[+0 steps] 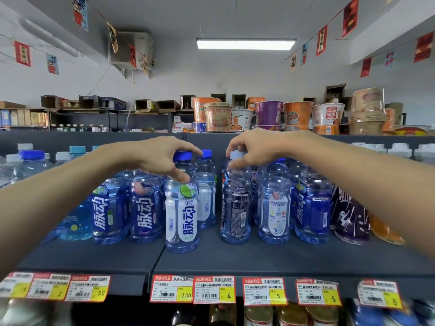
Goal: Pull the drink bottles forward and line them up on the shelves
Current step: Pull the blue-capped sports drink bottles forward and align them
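Observation:
Several blue drink bottles stand on a dark shelf (211,257). My left hand (162,156) grips the top of a white-labelled bottle with a dark blue cap (181,215), which stands further forward than its neighbours. My right hand (254,149) holds the pale cap of a bottle with a dark label (236,208), turned so its barcode side faces out. Behind the white-labelled one stands another blue-capped bottle (206,191). Blue-labelled bottles (144,208) stand to the left, and more (274,208) to the right.
Price tags (214,290) hang along the shelf's front edge, with more bottles on the shelf below. Instant noodle cups (268,114) sit on the top shelf above. A purple pack (350,217) and an orange one lie at the right. Bare shelf lies in front of the bottles.

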`<state>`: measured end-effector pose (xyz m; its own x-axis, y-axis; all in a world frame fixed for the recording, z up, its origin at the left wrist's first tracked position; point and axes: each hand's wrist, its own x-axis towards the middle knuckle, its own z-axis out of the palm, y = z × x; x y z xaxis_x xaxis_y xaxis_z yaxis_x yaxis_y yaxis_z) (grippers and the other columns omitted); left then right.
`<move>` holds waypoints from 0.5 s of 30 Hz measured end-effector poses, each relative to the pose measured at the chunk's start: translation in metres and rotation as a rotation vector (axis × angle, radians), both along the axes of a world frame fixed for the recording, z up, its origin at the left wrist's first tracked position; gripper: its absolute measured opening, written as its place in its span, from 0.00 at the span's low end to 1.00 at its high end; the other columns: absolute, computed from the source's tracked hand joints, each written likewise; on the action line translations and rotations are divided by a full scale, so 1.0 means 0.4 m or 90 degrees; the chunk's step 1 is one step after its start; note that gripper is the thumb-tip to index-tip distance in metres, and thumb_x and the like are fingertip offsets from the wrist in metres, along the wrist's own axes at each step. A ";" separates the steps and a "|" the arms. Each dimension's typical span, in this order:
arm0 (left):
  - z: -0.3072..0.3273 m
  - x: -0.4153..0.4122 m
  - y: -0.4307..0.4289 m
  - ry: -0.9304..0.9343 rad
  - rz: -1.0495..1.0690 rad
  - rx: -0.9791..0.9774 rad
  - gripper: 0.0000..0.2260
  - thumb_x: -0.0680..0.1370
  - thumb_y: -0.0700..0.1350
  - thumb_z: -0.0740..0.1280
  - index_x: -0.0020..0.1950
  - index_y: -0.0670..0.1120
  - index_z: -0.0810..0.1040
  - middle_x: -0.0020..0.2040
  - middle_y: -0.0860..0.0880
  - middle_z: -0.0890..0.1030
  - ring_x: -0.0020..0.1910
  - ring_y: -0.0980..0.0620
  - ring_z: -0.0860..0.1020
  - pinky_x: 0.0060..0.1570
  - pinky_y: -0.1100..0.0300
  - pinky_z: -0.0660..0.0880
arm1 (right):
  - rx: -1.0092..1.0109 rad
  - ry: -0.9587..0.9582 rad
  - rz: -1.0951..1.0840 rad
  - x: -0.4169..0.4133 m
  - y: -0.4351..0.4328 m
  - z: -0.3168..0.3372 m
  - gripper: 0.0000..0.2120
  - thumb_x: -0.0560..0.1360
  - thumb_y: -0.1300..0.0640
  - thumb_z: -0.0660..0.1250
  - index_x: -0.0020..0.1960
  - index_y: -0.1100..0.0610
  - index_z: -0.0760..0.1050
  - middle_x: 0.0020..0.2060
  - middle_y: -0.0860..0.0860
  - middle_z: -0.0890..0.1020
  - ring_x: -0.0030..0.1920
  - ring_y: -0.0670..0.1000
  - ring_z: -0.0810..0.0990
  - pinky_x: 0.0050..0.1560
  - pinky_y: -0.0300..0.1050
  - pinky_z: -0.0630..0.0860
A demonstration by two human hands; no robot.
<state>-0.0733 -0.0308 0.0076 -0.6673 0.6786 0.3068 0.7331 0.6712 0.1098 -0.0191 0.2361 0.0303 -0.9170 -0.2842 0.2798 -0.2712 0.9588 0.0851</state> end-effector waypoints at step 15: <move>-0.063 0.000 0.022 0.083 0.018 0.042 0.42 0.63 0.64 0.79 0.70 0.54 0.66 0.61 0.52 0.74 0.57 0.51 0.75 0.57 0.56 0.73 | 0.059 -0.118 -0.032 0.029 -0.057 0.015 0.25 0.73 0.33 0.70 0.66 0.42 0.73 0.62 0.44 0.76 0.60 0.48 0.76 0.62 0.51 0.73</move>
